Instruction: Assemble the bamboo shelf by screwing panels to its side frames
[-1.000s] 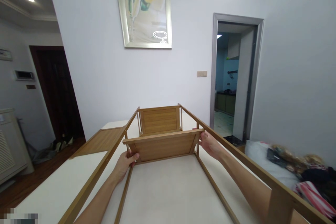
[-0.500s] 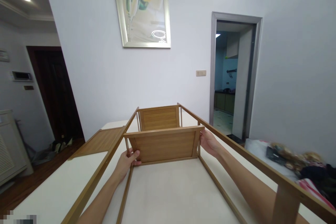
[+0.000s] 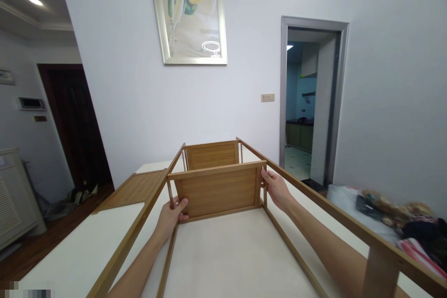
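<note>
A brown wooden shelf panel [image 3: 220,191] stands on edge between the side rails of a wooden rack frame [image 3: 303,186], which lies on a white table [image 3: 223,256]. My left hand [image 3: 171,216] grips the panel's lower left edge, thumb on its near face and fingers partly hidden behind. At the panel's right end my right hand [image 3: 275,186] pinches the edge beside a thin upright of the frame. Farther back, another panel [image 3: 211,154] sits across the far end of the frame.
A loose wooden panel [image 3: 131,188] lies on the table left of the frame. Clothes and bags [image 3: 394,214] are piled at the right. A framed picture [image 3: 190,14] hangs on the wall, with a doorway [image 3: 302,102] to its right and a white cabinet [image 3: 19,195] at far left.
The panel's right end has moved left and slightly up, so its top edge now sits inside the right rail. My right hand has shifted with it; my left hand stays nearly in place.
</note>
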The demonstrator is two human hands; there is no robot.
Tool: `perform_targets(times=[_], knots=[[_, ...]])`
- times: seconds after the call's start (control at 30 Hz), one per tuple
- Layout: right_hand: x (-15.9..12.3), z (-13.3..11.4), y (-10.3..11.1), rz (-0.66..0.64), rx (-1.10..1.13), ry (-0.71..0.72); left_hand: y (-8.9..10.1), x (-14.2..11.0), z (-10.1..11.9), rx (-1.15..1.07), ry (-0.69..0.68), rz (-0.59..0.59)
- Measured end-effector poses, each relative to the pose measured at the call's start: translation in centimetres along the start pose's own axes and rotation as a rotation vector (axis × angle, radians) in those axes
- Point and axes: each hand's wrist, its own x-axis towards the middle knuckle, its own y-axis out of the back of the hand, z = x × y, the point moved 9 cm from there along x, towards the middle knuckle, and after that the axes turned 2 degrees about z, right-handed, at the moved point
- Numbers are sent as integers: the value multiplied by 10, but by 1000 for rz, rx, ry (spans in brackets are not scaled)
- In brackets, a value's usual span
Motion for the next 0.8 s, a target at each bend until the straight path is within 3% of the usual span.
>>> perform_targets(times=[0.2, 0.37, 0.67, 0.8], knots=[[-7, 15, 0, 13, -26, -21, 5, 0, 5, 179, -48, 63], [-16, 32, -4, -75, -20, -75, 4, -3, 10, 232, -70, 57], [-21, 45, -9, -242, 4, -179, -4, -10, 6, 135, -23, -187], [-20, 48, -10, -272, 3, -198, -5, -10, 4, 134, -5, -229]])
